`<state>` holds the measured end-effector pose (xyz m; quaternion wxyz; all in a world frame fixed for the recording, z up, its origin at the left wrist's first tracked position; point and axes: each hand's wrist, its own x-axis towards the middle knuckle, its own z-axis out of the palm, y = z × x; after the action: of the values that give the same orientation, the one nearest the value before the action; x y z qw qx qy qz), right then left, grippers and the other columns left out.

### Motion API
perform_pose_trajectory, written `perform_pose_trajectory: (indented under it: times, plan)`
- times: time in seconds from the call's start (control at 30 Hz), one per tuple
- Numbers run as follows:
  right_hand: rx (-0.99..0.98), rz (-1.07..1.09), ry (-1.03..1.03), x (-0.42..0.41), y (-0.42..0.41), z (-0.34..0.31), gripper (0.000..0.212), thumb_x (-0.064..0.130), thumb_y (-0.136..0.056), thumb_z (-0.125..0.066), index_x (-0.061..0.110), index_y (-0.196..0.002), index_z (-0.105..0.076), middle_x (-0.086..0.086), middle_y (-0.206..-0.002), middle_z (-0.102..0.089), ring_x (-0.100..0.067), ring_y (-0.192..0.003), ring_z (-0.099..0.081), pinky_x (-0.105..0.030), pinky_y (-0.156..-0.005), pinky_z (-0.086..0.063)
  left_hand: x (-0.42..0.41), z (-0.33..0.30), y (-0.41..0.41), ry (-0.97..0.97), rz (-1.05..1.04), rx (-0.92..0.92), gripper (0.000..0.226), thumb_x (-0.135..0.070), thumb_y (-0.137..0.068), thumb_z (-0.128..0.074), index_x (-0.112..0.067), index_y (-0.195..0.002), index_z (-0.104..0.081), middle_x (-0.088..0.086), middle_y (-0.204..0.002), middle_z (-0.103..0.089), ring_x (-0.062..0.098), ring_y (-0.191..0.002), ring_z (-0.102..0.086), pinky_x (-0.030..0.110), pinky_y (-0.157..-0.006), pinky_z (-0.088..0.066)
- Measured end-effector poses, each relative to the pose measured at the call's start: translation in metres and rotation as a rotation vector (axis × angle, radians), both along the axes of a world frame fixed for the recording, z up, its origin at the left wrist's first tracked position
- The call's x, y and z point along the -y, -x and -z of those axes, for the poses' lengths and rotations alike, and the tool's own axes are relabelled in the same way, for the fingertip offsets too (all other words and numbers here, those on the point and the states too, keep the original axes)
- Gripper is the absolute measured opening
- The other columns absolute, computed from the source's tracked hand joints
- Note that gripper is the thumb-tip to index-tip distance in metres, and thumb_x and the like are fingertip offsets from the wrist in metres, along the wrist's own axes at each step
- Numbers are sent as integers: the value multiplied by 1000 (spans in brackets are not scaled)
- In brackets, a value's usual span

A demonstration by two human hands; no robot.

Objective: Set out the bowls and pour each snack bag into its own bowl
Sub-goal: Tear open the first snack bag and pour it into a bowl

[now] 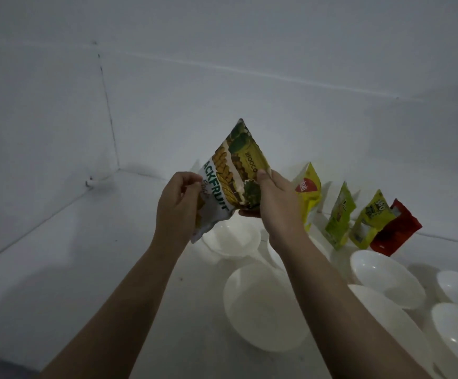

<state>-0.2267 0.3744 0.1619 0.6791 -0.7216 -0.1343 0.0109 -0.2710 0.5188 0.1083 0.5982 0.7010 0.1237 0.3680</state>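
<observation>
Both hands hold the green-and-yellow foil jackfruit snack bag (233, 176) aloft, its long axis tilted, above the far white plastic bowl (232, 239). Left hand (177, 206) fingers pinch its lower edge; right hand (274, 203) grasps the opposite side, equally near. Tearing looks next.

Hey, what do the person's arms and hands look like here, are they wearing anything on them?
Both forearms are bare as far as the frame shows: no sleeves, no gloves. The left hand and right hand show no rings, watch or bracelet, though the dim light could hide something small. At the bottom left corner a dark patch may be clothing, but I cannot tell.
</observation>
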Motion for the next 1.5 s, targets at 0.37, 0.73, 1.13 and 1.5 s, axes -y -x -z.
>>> perform_pose_trajectory:
  times: [0.37,0.73,1.13,1.5]
  plan:
    - [-193,-334,126,-23,49,40,29,29,-106,-38,16,-108,-65,-7,-101,-69,-24,-91,-69,-37,-69,-63,-4,30,77,26,-67,-231,26,-38,-88,-44,-23,-92,-65,2,-102,-65,19,-99,-62,46,-88,-54]
    - [-174,-413,325,-35,63,60,35,42,-105,-37,26,-99,-67,3,-96,-69,-14,-88,-67,-28,-68,-62,-25,49,77,60,45,-291,28,-24,-101,-44,-14,-90,-68,-1,-89,-71,14,-90,-65,24,-76,-52]
    - [-162,-413,314,-74,61,73,37,46,-104,-36,42,-137,-53,15,-130,-62,0,-116,-57,-14,-91,-45,-74,46,47,-26,292,-305,35,-31,-101,-46,-13,-77,-63,-4,-60,-64,1,-54,-56,13,-57,-44]
    - [-198,-308,311,-95,61,79,31,74,-89,-35,70,-116,-50,29,-108,-63,-16,-106,-66,-30,-89,-55,-99,42,27,-48,424,-340,32,-45,-98,-48,-24,-91,-71,-6,-85,-72,4,-82,-67,20,-73,-51]
